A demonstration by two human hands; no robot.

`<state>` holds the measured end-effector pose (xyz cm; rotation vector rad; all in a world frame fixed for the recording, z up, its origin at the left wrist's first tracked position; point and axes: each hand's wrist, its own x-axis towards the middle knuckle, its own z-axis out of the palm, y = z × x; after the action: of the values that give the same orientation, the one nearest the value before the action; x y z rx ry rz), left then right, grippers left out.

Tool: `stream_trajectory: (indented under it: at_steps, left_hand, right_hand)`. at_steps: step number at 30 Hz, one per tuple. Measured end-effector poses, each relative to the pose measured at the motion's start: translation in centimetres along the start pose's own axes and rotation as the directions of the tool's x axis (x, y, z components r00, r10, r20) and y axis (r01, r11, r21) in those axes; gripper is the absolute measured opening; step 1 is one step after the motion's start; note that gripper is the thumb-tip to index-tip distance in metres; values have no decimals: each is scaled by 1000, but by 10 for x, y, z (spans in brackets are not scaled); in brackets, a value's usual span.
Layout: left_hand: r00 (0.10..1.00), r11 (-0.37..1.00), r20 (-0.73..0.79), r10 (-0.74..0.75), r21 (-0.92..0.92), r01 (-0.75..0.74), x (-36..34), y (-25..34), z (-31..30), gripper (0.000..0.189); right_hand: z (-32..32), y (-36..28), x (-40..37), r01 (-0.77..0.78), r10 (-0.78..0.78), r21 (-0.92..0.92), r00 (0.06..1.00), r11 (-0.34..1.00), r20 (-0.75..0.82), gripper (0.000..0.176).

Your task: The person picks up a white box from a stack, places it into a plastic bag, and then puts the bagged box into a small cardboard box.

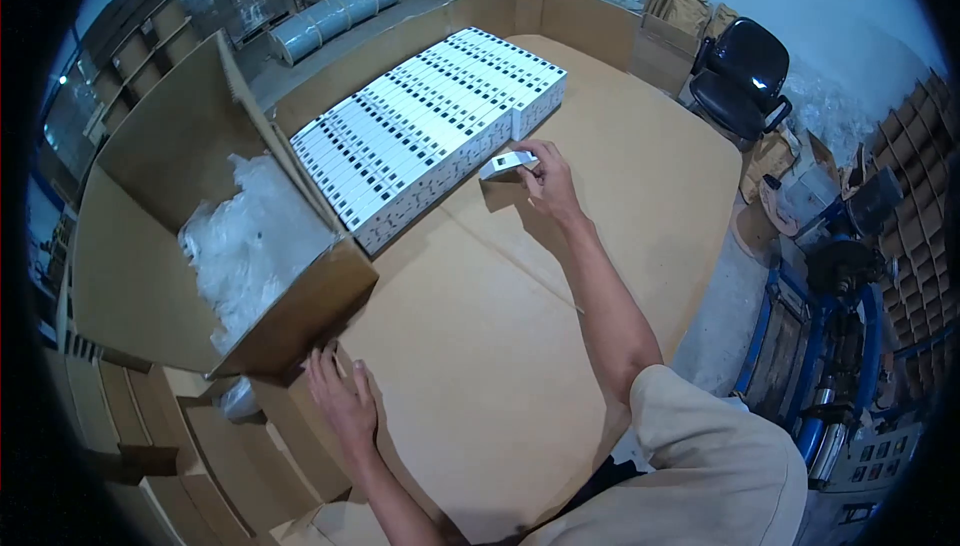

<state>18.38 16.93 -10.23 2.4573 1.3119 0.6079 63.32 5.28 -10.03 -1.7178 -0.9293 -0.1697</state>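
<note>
Right hand (547,181) is pinching a small white cardboard packet (505,163), best kept square; open left hand (340,396) is touching a brown cardboard box (305,314).

White boxes (430,131) w/ black marks, brown cardboard sheet (500,326).

Rows of small boxes (430,126) are lying on the cardboard sheet (480,346) at twelve o'clock, the open carton (310,311) at ten.

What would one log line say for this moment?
right hand: holds small white box beside rows of white boxes | left hand: open, at corner of open carton
</note>
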Motion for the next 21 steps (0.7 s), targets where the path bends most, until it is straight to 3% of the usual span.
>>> stream_trajectory:
  at_steps: [9,17,21]
  left_hand:
    - [994,990,-57,91,-104,-97,-12,-10,-1,50]
    - [999,930,8,-33,-366,34,-28,-8,-12,55]
    - [989,840,37,-143,-524,141,-28,-10,-22,52]
  right_hand:
    - [42,-79,-58,10,-23,135,995,991,98,35]
    - [89,-156,-113,-168,108,179,947,969,303,38]
    - [107,-187,-133,-150,61,224,931,963,361,39]
